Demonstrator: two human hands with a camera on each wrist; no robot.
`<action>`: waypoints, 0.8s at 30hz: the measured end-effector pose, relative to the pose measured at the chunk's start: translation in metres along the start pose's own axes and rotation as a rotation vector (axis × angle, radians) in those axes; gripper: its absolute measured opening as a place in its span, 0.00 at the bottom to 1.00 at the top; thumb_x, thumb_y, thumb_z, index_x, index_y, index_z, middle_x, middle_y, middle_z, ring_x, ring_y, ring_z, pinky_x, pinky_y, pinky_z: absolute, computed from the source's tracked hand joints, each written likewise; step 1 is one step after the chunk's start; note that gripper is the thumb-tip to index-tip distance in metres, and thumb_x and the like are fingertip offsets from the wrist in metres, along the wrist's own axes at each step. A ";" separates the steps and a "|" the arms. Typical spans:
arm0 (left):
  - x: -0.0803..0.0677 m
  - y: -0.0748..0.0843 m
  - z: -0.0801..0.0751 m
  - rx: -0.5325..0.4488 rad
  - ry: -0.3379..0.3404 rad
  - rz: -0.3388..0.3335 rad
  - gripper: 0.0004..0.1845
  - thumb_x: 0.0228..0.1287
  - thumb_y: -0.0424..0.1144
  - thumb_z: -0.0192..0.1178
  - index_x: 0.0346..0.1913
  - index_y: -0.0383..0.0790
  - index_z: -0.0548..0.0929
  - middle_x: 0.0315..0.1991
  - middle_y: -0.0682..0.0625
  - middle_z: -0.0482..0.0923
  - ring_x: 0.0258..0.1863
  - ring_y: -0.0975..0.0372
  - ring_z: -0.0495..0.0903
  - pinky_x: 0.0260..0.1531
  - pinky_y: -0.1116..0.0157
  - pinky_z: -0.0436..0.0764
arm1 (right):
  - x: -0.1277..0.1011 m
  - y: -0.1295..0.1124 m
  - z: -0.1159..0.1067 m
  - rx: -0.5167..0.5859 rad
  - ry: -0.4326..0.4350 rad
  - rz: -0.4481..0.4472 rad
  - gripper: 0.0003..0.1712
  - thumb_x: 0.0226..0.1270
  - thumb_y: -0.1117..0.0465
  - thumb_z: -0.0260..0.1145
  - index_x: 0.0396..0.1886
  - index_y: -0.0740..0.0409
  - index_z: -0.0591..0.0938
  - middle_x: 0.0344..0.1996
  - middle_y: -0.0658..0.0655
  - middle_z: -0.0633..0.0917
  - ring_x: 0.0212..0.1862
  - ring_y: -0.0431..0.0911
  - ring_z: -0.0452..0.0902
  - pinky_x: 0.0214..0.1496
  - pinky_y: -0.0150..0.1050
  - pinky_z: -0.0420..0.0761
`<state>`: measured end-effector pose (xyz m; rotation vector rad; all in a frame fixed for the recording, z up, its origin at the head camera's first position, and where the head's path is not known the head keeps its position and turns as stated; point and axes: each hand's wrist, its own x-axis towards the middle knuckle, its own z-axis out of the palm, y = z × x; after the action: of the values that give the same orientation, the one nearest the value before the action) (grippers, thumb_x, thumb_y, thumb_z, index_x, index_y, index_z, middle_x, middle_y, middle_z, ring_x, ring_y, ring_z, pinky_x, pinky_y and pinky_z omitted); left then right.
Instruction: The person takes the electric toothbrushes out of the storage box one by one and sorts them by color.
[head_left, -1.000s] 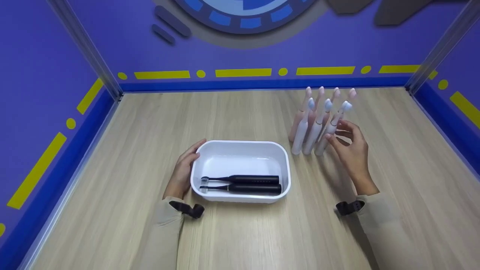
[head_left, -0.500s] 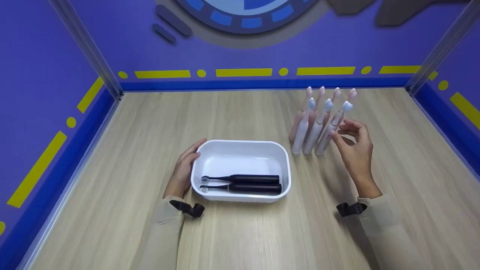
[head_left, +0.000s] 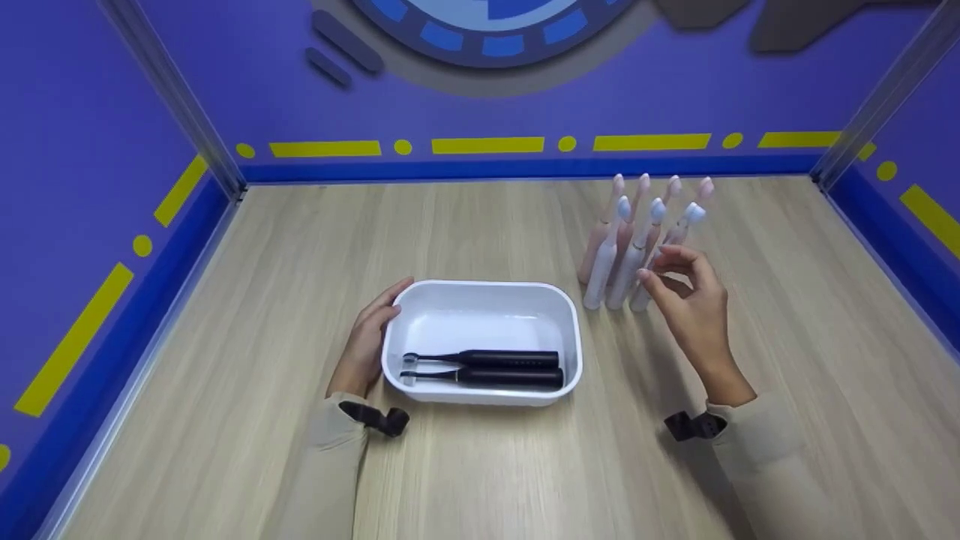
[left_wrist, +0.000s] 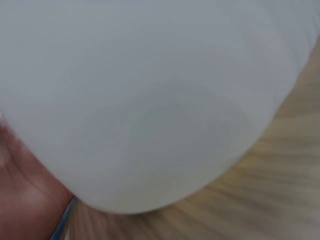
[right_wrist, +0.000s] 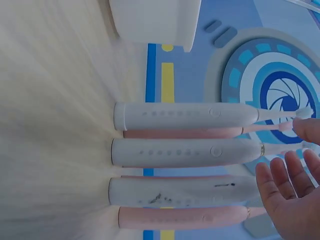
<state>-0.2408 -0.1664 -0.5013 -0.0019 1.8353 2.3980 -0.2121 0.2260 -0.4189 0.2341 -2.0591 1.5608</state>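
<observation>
My left hand (head_left: 369,334) grips the left side of a white plastic box (head_left: 480,283), its thumb over the rim. Two black electric toothbrushes (head_left: 510,376) lie side by side in the box, heads to the left. In the left wrist view the box wall (left_wrist: 150,100) hides most of that hand. My right hand (head_left: 694,311) hovers by the rightmost white electric toothbrush (head_left: 640,301), partly covering its handle. The right wrist view shows thumb and fingers (right_wrist: 282,182) apart, nothing between them; whether they touch a toothbrush I cannot tell.
Three white toothbrushes stand upright in a front row, one white toothbrush (right_wrist: 182,191) bearing dark marks. Behind them stand several pink toothbrushes (head_left: 592,251). Blue-purple panels (head_left: 480,120) wall the wooden table (head_left: 337,240) at the back and both sides.
The right hand shifted slightly right, then came back left and now covers more of the rightmost white toothbrush. The left hand, box and toothbrushes have stayed put.
</observation>
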 end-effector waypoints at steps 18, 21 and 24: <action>0.001 0.000 0.001 -0.013 -0.003 0.036 0.28 0.66 0.28 0.38 0.69 0.31 0.64 0.73 0.43 0.60 0.73 0.57 0.58 0.73 0.60 0.55 | 0.000 -0.014 0.021 0.007 -0.304 0.079 0.25 0.57 0.72 0.69 0.56 0.69 0.76 0.48 0.63 0.81 0.48 0.40 0.78 0.50 0.25 0.80; 0.001 -0.001 0.001 -0.013 0.000 0.035 0.28 0.66 0.28 0.38 0.69 0.31 0.65 0.72 0.42 0.61 0.72 0.57 0.58 0.73 0.60 0.55 | 0.002 -0.017 0.024 -0.004 -0.354 0.108 0.25 0.57 0.71 0.69 0.56 0.68 0.76 0.49 0.63 0.81 0.49 0.42 0.78 0.51 0.27 0.80; 0.001 -0.001 0.001 -0.009 0.004 0.034 0.27 0.66 0.28 0.39 0.69 0.31 0.65 0.72 0.43 0.61 0.72 0.58 0.58 0.73 0.60 0.55 | 0.004 -0.020 0.028 -0.020 -0.408 0.116 0.25 0.58 0.70 0.69 0.56 0.68 0.76 0.48 0.64 0.81 0.51 0.46 0.78 0.52 0.28 0.80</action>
<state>-0.2417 -0.1653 -0.5020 0.0245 1.8408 2.4307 -0.2154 0.1942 -0.4051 0.4668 -2.4344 1.6678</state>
